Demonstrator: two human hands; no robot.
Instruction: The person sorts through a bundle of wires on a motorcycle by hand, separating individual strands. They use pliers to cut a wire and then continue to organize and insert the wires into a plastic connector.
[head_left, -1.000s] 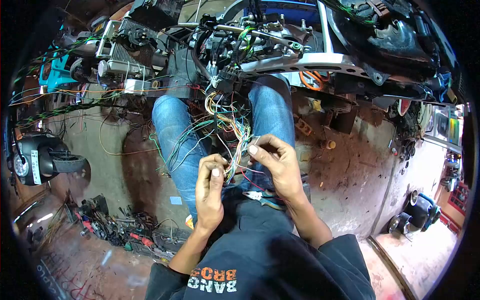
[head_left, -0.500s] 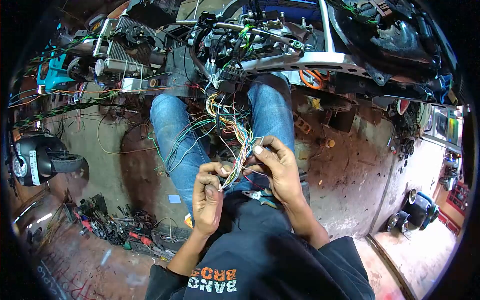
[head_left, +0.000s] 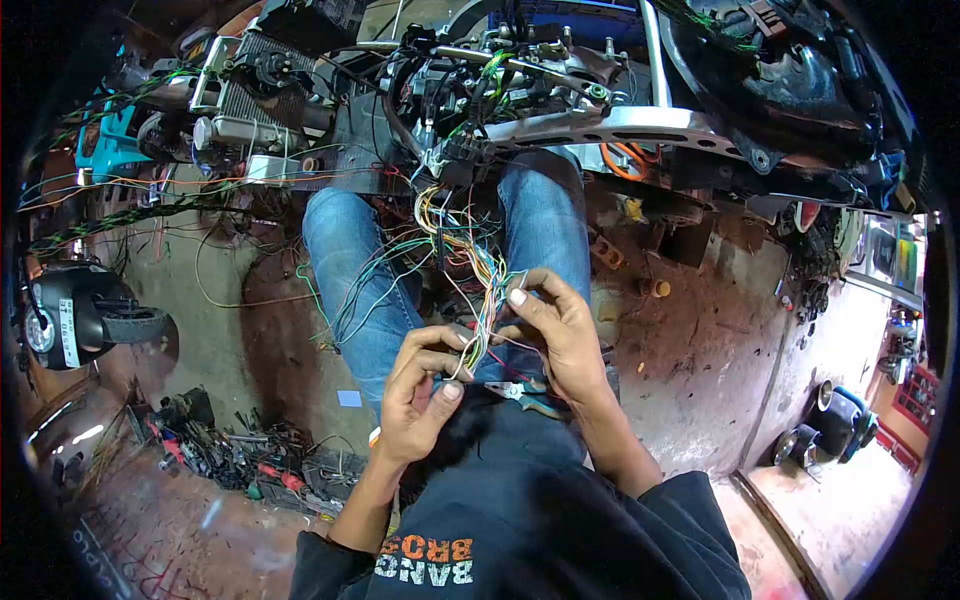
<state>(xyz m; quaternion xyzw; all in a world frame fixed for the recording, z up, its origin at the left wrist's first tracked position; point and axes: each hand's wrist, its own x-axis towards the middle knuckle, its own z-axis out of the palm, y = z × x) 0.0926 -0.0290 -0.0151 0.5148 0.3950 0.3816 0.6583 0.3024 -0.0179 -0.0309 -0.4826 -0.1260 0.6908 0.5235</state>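
Observation:
A bundle of many-coloured wires [head_left: 478, 262] hangs from the machine and runs down between the knees to both hands. My right hand [head_left: 562, 335] pinches the bundle from the right, thumb across it. At its lower end, my left hand [head_left: 422, 385] has its fingers curled against the wires from the left, with the thumb apart below. Loose green and blue wires [head_left: 365, 290] lie over the left thigh. Pliers [head_left: 520, 393] with blue-green handles rest in the lap, just below the wires.
A silver metal frame [head_left: 640, 120] and engine parts span the top. At the upper left is a radiator [head_left: 262, 100]. Tools and parts [head_left: 260, 455] lie on the floor at the lower left. A black motor scooter part [head_left: 85, 318] stands at the far left.
My left hand has shifted slightly right along the wire ends, and its thumb has moved away from the fingers. My right hand has barely moved.

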